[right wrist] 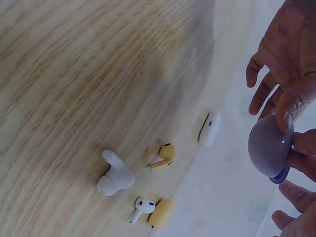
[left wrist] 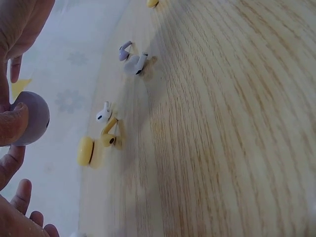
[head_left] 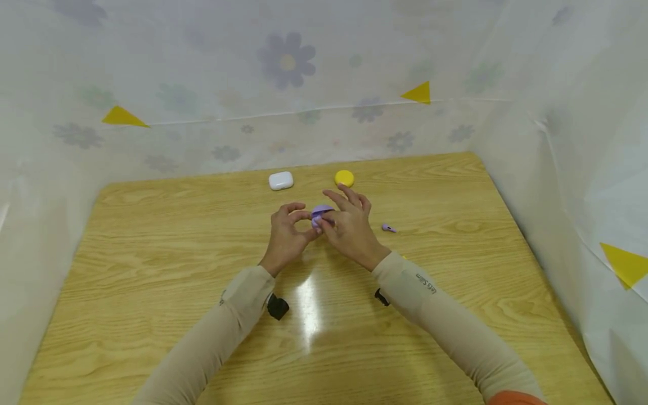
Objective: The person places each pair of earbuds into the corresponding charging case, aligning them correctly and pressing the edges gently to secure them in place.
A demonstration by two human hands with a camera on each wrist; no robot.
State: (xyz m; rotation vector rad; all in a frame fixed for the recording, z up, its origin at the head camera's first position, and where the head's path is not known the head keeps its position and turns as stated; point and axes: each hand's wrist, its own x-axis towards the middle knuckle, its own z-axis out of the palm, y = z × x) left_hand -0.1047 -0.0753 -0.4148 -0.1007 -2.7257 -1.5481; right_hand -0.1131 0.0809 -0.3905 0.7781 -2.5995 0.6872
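A rounded purple earbud case [head_left: 324, 209] is held above the table with its lid raised. My left hand [head_left: 287, 233] grips its left side; in the right wrist view that thumb presses on the case [right wrist: 266, 145]. My right hand [head_left: 351, 230] is at the case's opening, thumb and index finger pinching a purple earbud that they mostly hide. The other fingers of that hand are spread. A second purple earbud [head_left: 388, 228] lies on the table to the right of my right hand.
At the table's back stand a white earbud case [head_left: 280, 180] and a round yellow case [head_left: 344, 178]. The left wrist view has two white earbuds [left wrist: 103, 114] and a yellow earbud [left wrist: 109, 134] lying about. Patterned white sheeting [head_left: 212, 67] borders the back and sides.
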